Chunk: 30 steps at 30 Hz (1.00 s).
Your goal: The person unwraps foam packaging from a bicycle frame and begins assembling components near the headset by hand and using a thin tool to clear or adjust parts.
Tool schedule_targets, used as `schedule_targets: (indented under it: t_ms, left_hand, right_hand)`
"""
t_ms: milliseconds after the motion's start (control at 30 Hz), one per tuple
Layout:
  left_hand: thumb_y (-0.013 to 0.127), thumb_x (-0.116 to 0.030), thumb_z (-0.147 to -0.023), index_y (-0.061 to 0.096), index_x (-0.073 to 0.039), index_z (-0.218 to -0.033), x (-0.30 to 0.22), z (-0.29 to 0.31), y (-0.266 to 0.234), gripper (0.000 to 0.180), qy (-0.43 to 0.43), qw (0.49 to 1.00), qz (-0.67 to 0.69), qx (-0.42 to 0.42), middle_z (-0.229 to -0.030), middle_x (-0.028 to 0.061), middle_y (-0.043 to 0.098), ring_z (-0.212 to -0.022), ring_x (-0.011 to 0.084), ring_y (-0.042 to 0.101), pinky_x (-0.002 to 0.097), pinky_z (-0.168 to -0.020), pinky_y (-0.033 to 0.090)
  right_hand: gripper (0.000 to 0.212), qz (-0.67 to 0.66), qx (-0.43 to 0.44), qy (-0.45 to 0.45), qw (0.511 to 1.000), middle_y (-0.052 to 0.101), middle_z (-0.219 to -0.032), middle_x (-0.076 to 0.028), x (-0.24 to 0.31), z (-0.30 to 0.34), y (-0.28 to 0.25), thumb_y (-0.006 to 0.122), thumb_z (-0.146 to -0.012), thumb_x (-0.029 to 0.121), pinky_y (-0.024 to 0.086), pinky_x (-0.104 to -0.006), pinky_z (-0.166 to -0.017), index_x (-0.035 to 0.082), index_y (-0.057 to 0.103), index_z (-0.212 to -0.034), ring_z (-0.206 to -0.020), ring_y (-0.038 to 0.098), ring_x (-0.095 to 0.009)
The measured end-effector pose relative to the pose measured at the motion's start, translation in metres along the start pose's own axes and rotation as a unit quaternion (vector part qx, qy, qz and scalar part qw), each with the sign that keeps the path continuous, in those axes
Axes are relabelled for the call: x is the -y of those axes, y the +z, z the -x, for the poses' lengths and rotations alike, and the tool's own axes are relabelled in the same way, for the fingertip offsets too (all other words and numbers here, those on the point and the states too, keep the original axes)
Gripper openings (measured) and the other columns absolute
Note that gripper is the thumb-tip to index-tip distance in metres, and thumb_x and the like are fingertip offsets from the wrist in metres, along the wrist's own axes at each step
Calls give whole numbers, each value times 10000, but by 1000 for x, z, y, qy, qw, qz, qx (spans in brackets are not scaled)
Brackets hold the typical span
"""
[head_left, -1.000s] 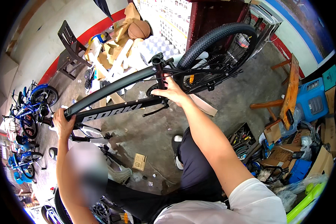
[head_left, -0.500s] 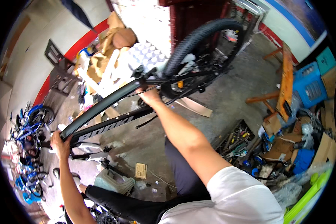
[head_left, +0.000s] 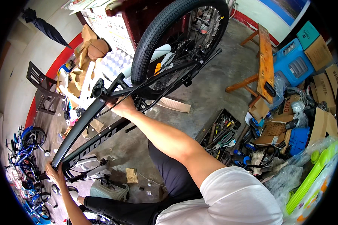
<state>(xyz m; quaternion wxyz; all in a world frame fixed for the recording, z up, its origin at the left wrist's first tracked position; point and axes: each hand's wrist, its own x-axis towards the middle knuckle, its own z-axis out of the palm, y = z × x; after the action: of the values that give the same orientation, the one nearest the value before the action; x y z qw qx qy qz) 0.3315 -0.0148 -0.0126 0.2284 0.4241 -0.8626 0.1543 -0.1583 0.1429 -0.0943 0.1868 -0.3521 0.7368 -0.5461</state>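
A black bicycle frame (head_left: 81,126) slants across the left and middle of the head view, with pale lettering on its lower tube. At its front end, lower left, my left hand (head_left: 55,174) is closed round the tubes by the head tube. My right hand (head_left: 122,107) grips the frame just below the open seat tube top (head_left: 98,91), its fingertips partly hidden behind the tubing. No saddle shows there. The rear wheel (head_left: 143,50), with a black knobbly tyre, is fitted at the far end, raised toward me. Beneath the frame's front end is a suspension fork (head_left: 92,171).
A grey-green plastic stool (head_left: 109,190) stands near my leg. On the right are a tool tray (head_left: 222,131), a wooden bench (head_left: 264,60), a blue plastic stool (head_left: 294,63) and piled cardboard. Small blue bicycles (head_left: 28,150) line the left; a dark chair (head_left: 45,88) stands behind.
The bicycle has come up closer to me, its rear wheel showing larger and more side-on. My view has turned, shifting the room. Both hands keep their hold on the frame.
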Motion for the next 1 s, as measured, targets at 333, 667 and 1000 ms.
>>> schedule_targets:
  t_ms: [333, 667, 1000]
  left_hand:
    - [803, -365, -839, 596, -5, -1112, -82, 7, -12, 497, -11, 1000, 1, -17, -997, 182, 632, -970, 422, 581, 510, -844, 427]
    - [843, -252, -781, 600, -16, -1125, -271, -7, -19, 483, -20, 1000, -18, 1, -1063, 154, 639, -1108, 362, 582, 497, -997, 402]
    - [831, -174, -764, 583, -24, -1177, -328, -19, -39, 505, -32, 999, 23, 28, -1099, 156, 607, -1150, 379, 561, 494, -1004, 389]
  right_hand:
    - [289, 27, -32, 22, 999, 770, -987, -112, -13, 5, -80, 757, -804, 318, 567, -400, -887, 106, 738, -1000, -970, 732, -295]
    - [259, -114, -230, 48, 965, 756, -945, -127, -154, -42, -182, 752, -781, 180, 536, -392, -836, 14, 732, -979, -888, 702, -245]
    - [245, -210, -296, 24, 932, 738, -901, -74, -139, -32, -209, 728, -730, 116, 520, -346, -800, -11, 709, -938, -836, 665, -188]
